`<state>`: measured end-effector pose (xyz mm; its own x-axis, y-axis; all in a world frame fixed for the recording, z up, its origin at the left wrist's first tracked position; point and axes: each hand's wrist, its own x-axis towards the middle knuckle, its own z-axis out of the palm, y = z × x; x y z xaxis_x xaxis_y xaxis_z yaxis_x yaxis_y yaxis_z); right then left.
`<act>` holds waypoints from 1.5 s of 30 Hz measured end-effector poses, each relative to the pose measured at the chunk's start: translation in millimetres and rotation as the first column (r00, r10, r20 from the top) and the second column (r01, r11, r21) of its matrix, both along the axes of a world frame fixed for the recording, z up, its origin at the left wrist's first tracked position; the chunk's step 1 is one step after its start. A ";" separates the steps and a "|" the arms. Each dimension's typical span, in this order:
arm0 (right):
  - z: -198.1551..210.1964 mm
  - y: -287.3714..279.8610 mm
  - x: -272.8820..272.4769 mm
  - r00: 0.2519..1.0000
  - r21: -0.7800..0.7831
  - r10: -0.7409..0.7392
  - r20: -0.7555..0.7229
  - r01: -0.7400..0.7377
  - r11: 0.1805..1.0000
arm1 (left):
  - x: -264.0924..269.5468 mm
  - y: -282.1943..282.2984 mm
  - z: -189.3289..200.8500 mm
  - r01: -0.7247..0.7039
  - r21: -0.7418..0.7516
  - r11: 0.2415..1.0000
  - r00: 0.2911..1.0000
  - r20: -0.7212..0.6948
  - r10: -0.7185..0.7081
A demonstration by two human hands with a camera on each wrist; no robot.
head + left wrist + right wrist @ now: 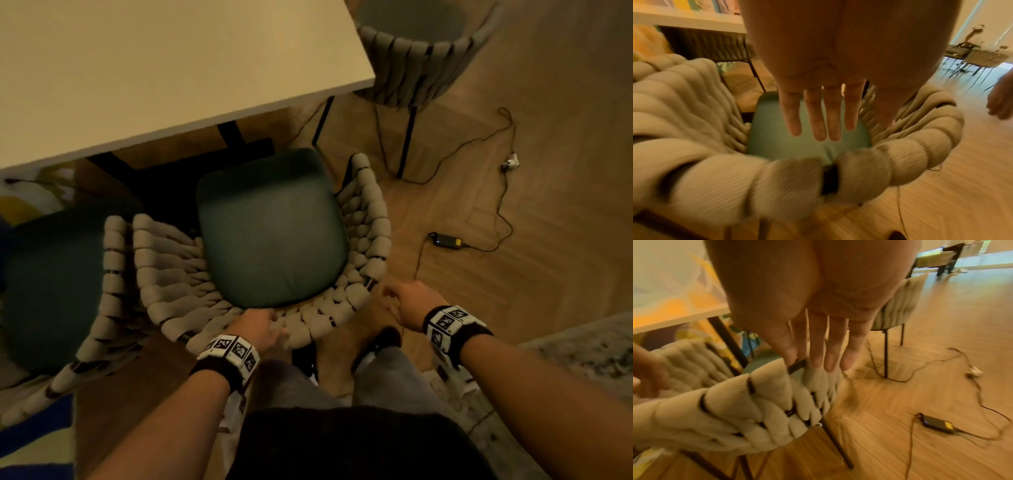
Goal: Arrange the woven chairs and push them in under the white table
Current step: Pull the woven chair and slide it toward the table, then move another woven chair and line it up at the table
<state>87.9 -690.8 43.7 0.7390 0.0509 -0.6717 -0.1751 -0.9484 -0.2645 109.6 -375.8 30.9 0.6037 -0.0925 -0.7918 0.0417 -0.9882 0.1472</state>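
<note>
The woven chair with a green seat stands in front of me, its front edge just under the white table. My left hand lies over the middle of the chair's back rim, its straight fingers reaching out above the seat. My right hand is at the rim's right rear corner, fingers straight, tips right at the woven cord. Neither hand grips anything. A second woven chair stands close on the left. A third sits at the table's far right corner.
A black power adapter and its thin cable trail over the wooden floor to the right, ending at a white plug. A pale rug lies at the right, and my feet are just behind the chair.
</note>
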 end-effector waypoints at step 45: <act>-10.7 -378.9 668.5 0.942 -0.065 0.327 0.074 -0.323 0.944 | 706.9 -439.3 -19.6 0.396 0.142 0.907 0.898 0.146 -0.414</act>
